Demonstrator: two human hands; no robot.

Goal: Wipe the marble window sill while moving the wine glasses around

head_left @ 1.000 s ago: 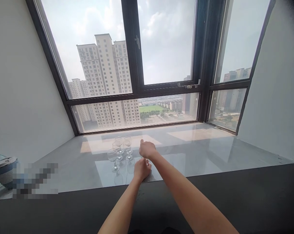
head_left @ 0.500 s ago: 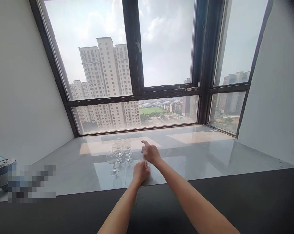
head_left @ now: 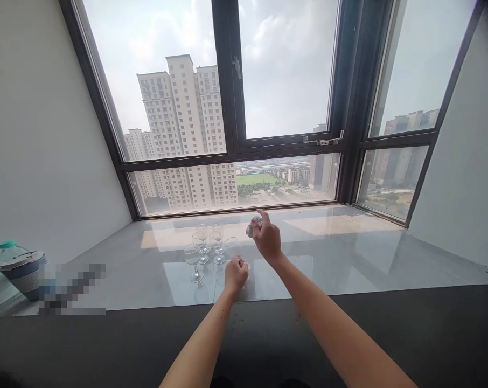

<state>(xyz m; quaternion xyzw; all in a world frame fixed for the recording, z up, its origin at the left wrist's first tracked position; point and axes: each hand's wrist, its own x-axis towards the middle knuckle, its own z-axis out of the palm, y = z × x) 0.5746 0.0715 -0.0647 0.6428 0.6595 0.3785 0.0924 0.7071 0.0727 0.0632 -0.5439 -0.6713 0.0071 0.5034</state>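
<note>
Our left hand is closed around what seems to be the stem of a clear glass over the grey sill, while our right hand, slightly farther off, grips a crumpled white cloth. Left of that glass we see more stemmed glasses clustered upright, and beyond them a dark-framed window.

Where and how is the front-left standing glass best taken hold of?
Probably by the stem, from the near left: the front-left glass stands upright with a narrow stem below its round bowl, while other glasses stand behind it and the left hand is to its right.
</note>
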